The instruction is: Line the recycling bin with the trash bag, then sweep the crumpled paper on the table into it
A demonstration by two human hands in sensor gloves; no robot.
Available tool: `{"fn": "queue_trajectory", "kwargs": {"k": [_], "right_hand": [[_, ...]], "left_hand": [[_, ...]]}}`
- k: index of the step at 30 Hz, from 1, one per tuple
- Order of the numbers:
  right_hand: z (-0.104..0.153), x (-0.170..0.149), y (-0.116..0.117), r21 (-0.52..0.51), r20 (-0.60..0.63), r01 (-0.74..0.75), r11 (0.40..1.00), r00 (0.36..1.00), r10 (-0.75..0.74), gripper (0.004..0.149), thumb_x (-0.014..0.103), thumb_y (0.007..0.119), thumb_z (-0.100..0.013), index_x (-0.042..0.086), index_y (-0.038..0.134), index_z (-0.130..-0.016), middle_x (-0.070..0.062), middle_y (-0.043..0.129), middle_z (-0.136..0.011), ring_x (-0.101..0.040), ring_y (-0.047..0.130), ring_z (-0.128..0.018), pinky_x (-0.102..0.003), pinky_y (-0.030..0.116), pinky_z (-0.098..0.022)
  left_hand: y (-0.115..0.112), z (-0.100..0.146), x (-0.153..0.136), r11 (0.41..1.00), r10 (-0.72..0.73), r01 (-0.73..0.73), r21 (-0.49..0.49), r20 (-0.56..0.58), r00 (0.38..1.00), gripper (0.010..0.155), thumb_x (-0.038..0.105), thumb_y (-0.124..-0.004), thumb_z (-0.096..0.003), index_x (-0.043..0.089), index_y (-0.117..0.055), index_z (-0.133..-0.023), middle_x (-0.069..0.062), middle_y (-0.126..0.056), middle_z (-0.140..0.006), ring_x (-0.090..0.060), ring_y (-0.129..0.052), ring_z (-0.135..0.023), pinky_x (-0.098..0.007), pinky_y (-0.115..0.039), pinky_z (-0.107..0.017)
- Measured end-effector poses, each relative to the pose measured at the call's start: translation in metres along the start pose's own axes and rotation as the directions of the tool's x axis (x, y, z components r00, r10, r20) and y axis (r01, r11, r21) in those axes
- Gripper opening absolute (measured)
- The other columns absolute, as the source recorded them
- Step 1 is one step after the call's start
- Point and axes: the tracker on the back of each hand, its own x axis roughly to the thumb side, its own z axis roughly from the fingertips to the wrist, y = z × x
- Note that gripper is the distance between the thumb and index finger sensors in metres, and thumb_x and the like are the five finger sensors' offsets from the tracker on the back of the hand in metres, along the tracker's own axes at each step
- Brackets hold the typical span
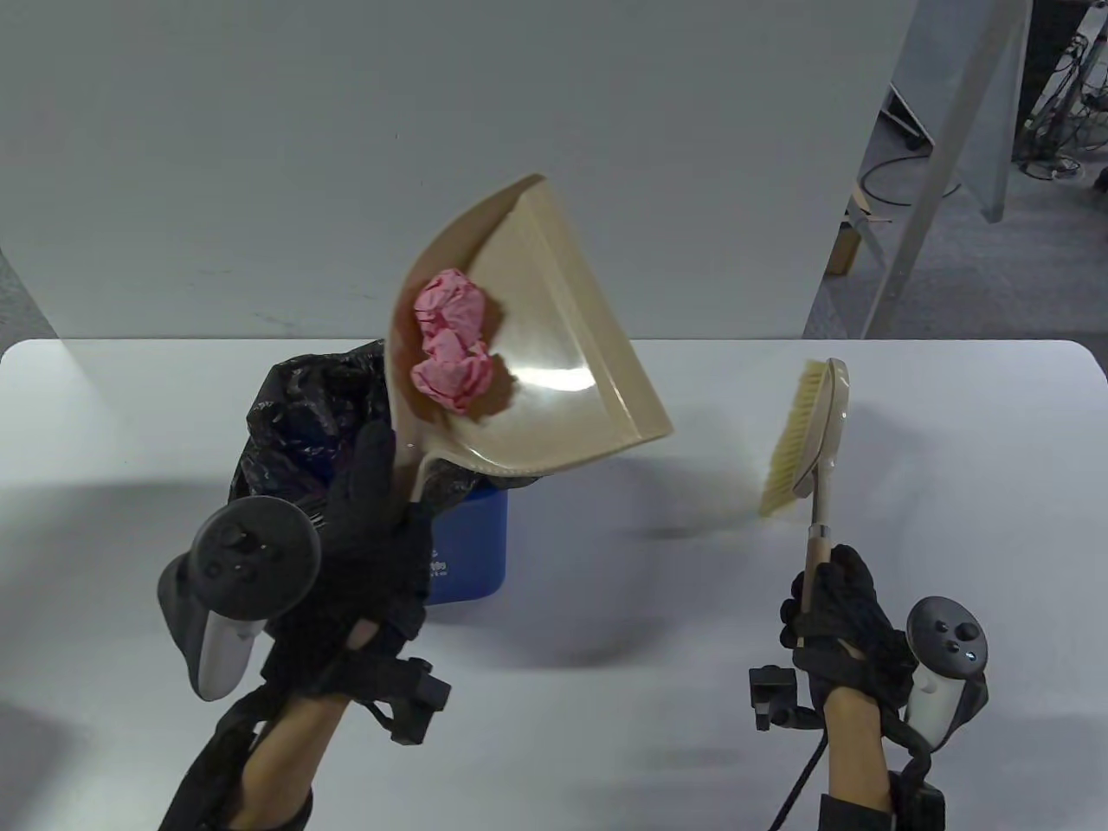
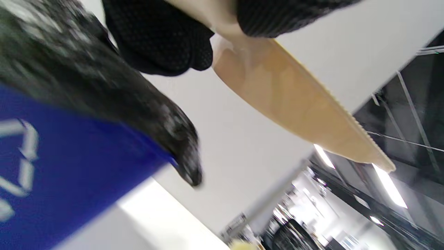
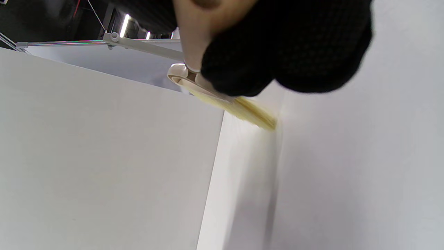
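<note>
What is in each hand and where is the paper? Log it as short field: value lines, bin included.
left hand: grips the handle of the beige dustpan, raised and tilted above the bin
right hand: grips the handle of the brush, bristles facing left
pink crumpled paper: in the dustpan, not yet in the bin
blue recycling bin: on the table, lined with the black trash bag

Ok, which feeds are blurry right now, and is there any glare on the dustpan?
Table view: sharp, with a bright glare streak on the dustpan beside the pink paper. Left wrist view: motion blur smears the bag and blue bin. Right wrist view: hand blurred, brush soft.
</note>
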Motion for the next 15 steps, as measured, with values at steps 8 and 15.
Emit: {"fn": "queue_trajectory", "kwargs": {"k": [8,15], "right_hand": [[0.000,0.000,0.001,0.005,0.009,-0.022,1.000,1.000,0.022,0.057,0.029,0.053,-0.064,0.000,0.039,-0.112,-0.027,0.074,-0.091,-0.025,0.093,-0.051,-0.045,0.088,-0.037],[0.000,0.000,0.003,0.007,0.011,-0.036,0.999,0.999,0.036,0.057,0.029,0.053,-0.064,0.000,0.039,-0.112,-0.027,0.074,-0.091,-0.025,0.093,-0.051,-0.045,0.088,-0.037]], "left_hand": [[0.046,-0.018,-0.045,0.947,-0.258,0.282,0.152,-0.164,0.952,0.073,0.023,-0.073,-0.0590,0.010,-0.031,-0.117,-0.023,-0.046,-0.118,-0.041,-0.082,-0.089,-0.049,-0.086,-0.054],[0.053,-0.015,-0.067,0.857,-0.431,0.475,0.201,-0.227,0.873,0.072,0.021,-0.076,-0.0577,0.014,-0.037,-0.118,-0.018,-0.049,-0.119,-0.041,-0.081,-0.091,-0.052,-0.084,-0.057]]}}
